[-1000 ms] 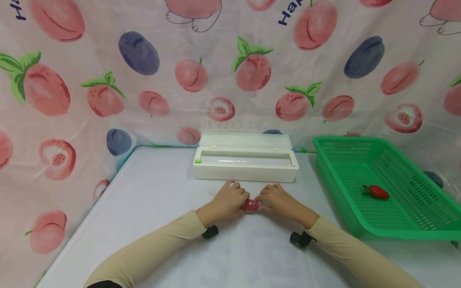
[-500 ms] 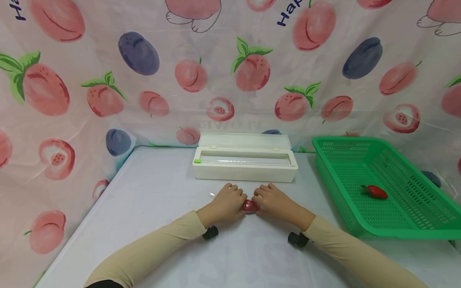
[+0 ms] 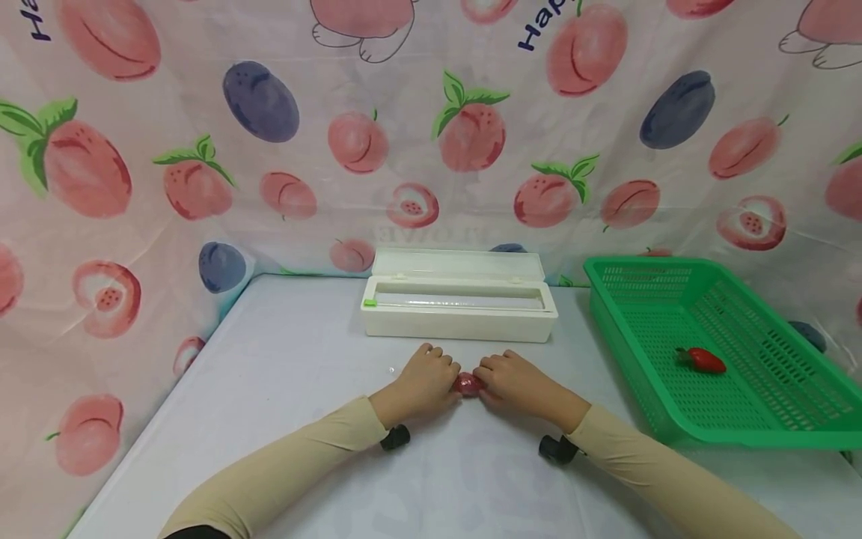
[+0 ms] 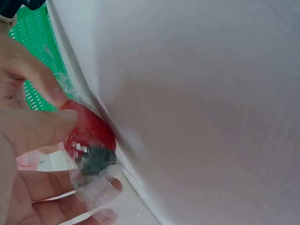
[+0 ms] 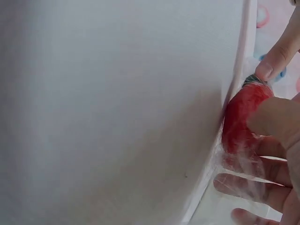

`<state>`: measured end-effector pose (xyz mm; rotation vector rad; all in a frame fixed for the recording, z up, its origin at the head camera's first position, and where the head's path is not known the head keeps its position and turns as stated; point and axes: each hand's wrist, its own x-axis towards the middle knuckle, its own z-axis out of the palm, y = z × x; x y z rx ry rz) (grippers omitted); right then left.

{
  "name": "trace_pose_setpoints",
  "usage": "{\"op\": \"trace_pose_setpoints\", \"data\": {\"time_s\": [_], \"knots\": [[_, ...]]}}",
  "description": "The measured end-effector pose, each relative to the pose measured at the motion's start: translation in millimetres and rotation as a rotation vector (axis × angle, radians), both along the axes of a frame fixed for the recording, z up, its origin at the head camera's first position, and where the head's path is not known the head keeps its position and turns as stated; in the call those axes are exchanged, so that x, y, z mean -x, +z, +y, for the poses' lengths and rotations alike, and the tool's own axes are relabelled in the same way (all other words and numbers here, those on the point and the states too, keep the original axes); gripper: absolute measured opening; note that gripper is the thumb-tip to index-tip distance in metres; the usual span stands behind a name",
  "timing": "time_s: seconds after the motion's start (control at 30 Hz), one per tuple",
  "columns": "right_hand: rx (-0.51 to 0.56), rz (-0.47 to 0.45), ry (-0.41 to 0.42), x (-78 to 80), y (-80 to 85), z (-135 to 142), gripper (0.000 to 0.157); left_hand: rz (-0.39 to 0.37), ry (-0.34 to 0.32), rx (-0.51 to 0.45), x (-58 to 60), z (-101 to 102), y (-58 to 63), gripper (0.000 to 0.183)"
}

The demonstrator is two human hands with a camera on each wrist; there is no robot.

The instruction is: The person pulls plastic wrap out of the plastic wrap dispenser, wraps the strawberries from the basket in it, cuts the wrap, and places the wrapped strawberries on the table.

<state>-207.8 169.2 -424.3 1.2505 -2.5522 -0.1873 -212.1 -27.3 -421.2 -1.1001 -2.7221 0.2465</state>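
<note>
A small red fruit with a dark green top [image 3: 468,384], wrapped in clear cling film, is between the two hands at mid-table. My left hand [image 3: 426,379] grips its left end, by the green top. In the left wrist view, the thumb presses on the red fruit [image 4: 93,129] while other fingers lie behind the loose film [image 4: 96,190]. My right hand [image 3: 521,385] holds the opposite end. Its thumb and fingers are around the red fruit [image 5: 243,115] in the right wrist view, with crumpled film [image 5: 246,171] over the fingers.
Behind the hands stands a white cling film dispenser [image 3: 458,326], lid [image 3: 458,264] raised, with a roll [image 3: 458,301] inside and a green slider [image 3: 370,303]. At the right, a green basket [image 3: 633,374] holds a red pepper-like item [image 3: 704,361]. A fruit-print cloth [image 3: 417,135] hangs behind.
My right hand has moved slightly left and closed in on the fruit's right end, covering the film that showed there. The left hand has barely shifted.
</note>
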Motion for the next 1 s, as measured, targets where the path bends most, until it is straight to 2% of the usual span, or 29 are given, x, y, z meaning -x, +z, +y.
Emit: {"op": "trace_pose_setpoints", "data": {"time_s": [0.1, 0.2, 0.43, 0.5, 0.63, 0.77, 1.0], "knots": [[0.013, -0.033, -0.037, -0.2, -0.1, -0.6, 0.019, 0.001, 0.02, 0.001, -0.1, 0.3, 0.2, 0.035], [0.021, -0.082, -0.074, -0.2, 0.6, -1.1, 0.021, 0.033, 0.025, 0.003, -0.2, -0.7, -0.2, 0.032], [0.031, -0.205, -0.137, 2.6, 3.2, -0.1, 0.02, 0.185, -0.054, -0.031, 1.2, -1.5, -1.4, 0.027], [0.051, -0.241, -0.144, 3.7, 3.7, 0.2, 0.022, 0.183, -0.054, -0.035, 1.7, -0.9, -1.0, 0.026], [0.089, -0.273, -0.137, 4.1, 4.7, 0.1, 0.03, 0.124, -0.018, -0.019, 3.3, 0.5, -1.1, 0.026], [0.102, -0.253, -0.134, 3.7, 4.4, 0.3, 0.027, 0.087, -0.009, -0.031, 3.3, 0.8, -2.2, 0.032], [0.113, -0.219, -0.163, 3.5, 5.3, 0.3, 0.022, 0.08, -0.041, -0.052, 2.9, 4.3, -1.9, 0.039]]}}
